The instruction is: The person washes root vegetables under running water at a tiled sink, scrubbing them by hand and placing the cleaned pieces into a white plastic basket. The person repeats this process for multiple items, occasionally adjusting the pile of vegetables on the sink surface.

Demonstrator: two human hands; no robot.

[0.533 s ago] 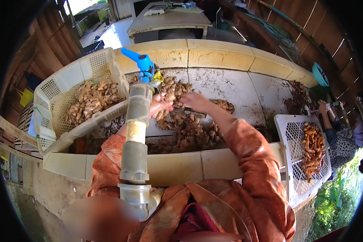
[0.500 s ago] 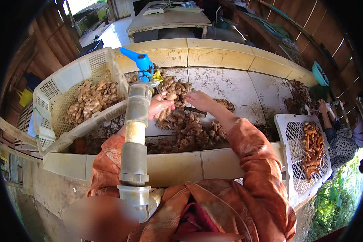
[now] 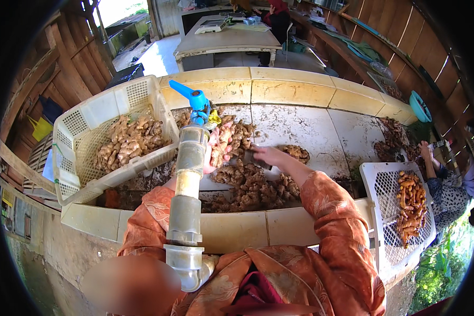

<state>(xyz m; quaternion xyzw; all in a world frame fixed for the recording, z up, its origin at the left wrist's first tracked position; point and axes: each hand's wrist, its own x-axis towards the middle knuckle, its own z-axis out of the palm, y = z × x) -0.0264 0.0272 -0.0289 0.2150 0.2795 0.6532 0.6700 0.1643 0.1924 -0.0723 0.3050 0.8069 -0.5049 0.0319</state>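
Observation:
My left hand (image 3: 209, 164), partly covered by the upright pipe, is closed round a knobbly piece of ginger (image 3: 223, 138). Just to its right my right hand (image 3: 273, 157) is curled over a dark, narrow tool (image 3: 262, 159); its exact kind is hidden under the fingers. More ginger (image 3: 242, 136) lies behind the held piece. A soil-covered heap of ginger (image 3: 247, 187) spreads along the near side of the white tiled basin (image 3: 310, 131), below both hands. Another ginger piece (image 3: 297, 152) rests beyond my right wrist.
A grey pipe (image 3: 185, 205) with a blue-handled valve (image 3: 195, 100) stands before my left arm. At left is a plastic crate (image 3: 68, 174) of ginger (image 3: 129, 142); at right, a white crate (image 3: 379, 210) bears orange-brown roots (image 3: 411, 208). A co-worker's hand (image 3: 425, 150) is beyond.
The held ginger now stands more upright in my left hand. My right hand has drawn slightly away from it, and the dark tool has turned. The whole view has shifted down and right.

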